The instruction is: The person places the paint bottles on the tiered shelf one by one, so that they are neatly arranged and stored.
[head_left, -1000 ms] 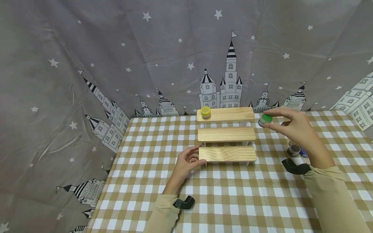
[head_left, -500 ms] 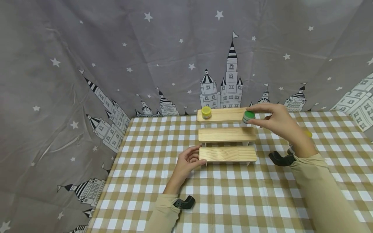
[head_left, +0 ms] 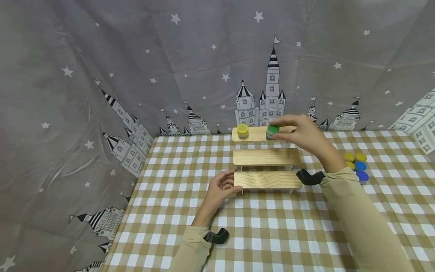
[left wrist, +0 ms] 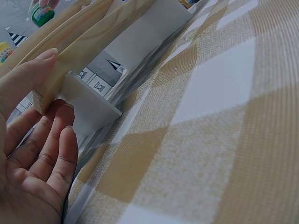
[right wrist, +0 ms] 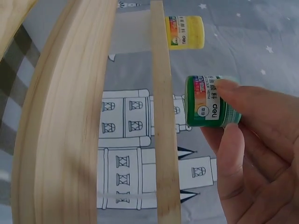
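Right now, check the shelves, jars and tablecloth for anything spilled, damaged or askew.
Nothing stands out: the yellow jar stands upright on the top shelf, the green jar in the right hand is lidded, and no spill or damage shows.

The stand (head_left: 266,157) sits on the cloth (head_left: 163,219), before the curtain (head_left: 170,49). The far shelf (head_left: 257,135) bears one jar (head_left: 242,131) at left; right of that, just above the shelf, is the held jar (head_left: 272,132). Loose jars (head_left: 360,166) are right of the stand.
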`<action>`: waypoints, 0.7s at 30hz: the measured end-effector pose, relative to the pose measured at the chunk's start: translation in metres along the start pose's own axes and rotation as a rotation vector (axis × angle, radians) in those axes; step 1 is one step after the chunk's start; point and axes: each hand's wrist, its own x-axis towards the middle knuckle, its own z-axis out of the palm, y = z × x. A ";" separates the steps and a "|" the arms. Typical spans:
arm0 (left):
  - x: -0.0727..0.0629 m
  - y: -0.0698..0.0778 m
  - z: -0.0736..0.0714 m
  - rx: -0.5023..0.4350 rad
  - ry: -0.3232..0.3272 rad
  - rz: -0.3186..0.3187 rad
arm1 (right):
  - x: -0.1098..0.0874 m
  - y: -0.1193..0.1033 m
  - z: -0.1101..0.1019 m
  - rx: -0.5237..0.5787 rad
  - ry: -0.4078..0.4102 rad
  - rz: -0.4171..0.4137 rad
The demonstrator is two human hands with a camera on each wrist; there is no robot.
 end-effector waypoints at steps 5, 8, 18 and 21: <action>-0.001 0.001 0.000 -0.003 0.001 -0.002 | 0.009 -0.002 0.005 0.021 -0.015 0.028; -0.001 0.001 0.000 -0.002 -0.002 -0.006 | 0.011 -0.001 0.008 0.032 -0.027 0.043; -0.001 0.002 0.001 0.001 -0.002 0.002 | 0.017 -0.002 0.013 0.026 -0.055 0.045; -0.002 0.002 0.001 0.000 -0.006 0.003 | 0.018 -0.003 0.013 0.024 -0.058 0.048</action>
